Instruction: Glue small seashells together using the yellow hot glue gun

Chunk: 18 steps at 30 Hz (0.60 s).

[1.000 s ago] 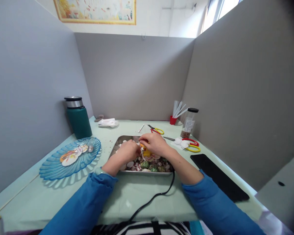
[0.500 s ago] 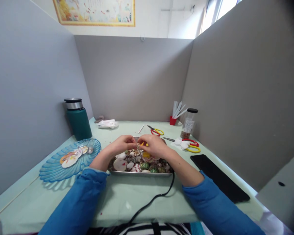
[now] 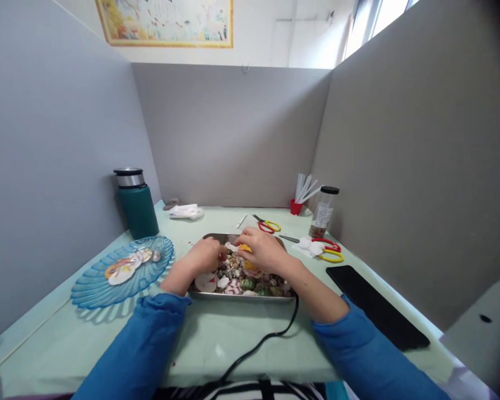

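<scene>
A metal tray (image 3: 241, 298) full of mixed seashells lies in front of me. My left hand (image 3: 208, 256) is over its left side, fingers curled down among the shells; their tips are hidden, so I cannot tell whether they hold anything. Above the tray's right half is my right hand (image 3: 261, 250), open, thumb and fingers apart, close to an orange shell (image 3: 245, 248). Between the hands lie small speckled shells (image 3: 234, 261). Nearer the front rim are a flat white shell (image 3: 205, 282) with a red mark and a green spiral shell (image 3: 247, 284).
To the left, a blue scalloped plate (image 3: 92, 290) holds several flat shells, with a green bottle (image 3: 137, 211) behind. Scissors (image 3: 269, 225), a clear jar (image 3: 321, 214), a red cup (image 3: 296, 207) of glue sticks and a black phone-like slab (image 3: 375, 305) stand or lie rightward. A black cable (image 3: 258, 340) runs forward.
My hands have moved apart; the small speckled shell pinched between them is let go. The left hand has shifted left and lower, and the right hand's fingers have spread.
</scene>
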{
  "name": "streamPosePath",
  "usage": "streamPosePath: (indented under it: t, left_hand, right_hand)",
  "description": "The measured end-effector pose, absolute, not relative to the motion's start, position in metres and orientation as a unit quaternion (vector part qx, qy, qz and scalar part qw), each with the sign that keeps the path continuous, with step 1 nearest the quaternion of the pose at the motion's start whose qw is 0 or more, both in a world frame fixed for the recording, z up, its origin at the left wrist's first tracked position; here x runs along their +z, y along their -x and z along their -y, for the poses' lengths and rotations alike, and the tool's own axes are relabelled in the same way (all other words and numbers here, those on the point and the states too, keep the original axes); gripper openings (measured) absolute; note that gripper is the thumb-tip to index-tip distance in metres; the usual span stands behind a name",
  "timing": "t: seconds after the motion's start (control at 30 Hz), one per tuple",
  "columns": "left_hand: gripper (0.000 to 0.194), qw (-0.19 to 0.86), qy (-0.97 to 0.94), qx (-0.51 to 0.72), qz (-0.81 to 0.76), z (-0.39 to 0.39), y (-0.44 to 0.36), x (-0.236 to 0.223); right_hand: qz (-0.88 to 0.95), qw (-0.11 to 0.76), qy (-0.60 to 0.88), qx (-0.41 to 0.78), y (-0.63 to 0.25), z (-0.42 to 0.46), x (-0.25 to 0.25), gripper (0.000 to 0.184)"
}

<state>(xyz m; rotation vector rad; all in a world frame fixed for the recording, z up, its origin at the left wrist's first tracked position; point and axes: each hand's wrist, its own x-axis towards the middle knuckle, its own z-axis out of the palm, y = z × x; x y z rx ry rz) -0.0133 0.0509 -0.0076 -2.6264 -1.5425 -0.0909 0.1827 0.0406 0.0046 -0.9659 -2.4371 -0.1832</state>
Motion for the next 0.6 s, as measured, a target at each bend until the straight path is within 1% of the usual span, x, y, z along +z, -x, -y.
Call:
streamPosePath:
  t: [0.17, 0.27, 0.33, 0.4, 0.5, 0.6]
  left_hand:
    - [0.020, 0.084, 0.868, -0.014, 0.489, -0.048, 0.010, -0.009]
    - [0.016, 0.092, 0.868, -0.008, 0.489, -0.047, 0.009, -0.008]
    - [0.015, 0.102, 0.864, -0.016, 0.493, -0.047, 0.009, -0.006]
    - [0.018, 0.108, 0.855, -0.030, 0.506, -0.046, 0.008, -0.004]
    - [0.026, 0.088, 0.836, -0.063, 0.537, -0.046, 0.004, -0.001]
    - [0.028, 0.023, 0.838, -0.108, 0.534, -0.047, 0.001, 0.000]
  right_hand:
    - [0.903, 0.261, 0.340, -0.042, -0.182, -0.041, 0.004, 0.013]
    - [0.896, 0.279, 0.344, -0.044, -0.182, -0.040, 0.006, 0.014]
    - [0.893, 0.287, 0.343, -0.050, -0.182, -0.040, 0.007, 0.015]
    - [0.892, 0.289, 0.343, -0.051, -0.182, -0.041, 0.008, 0.015]
    - [0.890, 0.293, 0.347, -0.046, -0.183, -0.043, 0.007, 0.015]
    - [0.886, 0.303, 0.349, -0.044, -0.185, -0.044, 0.007, 0.016]
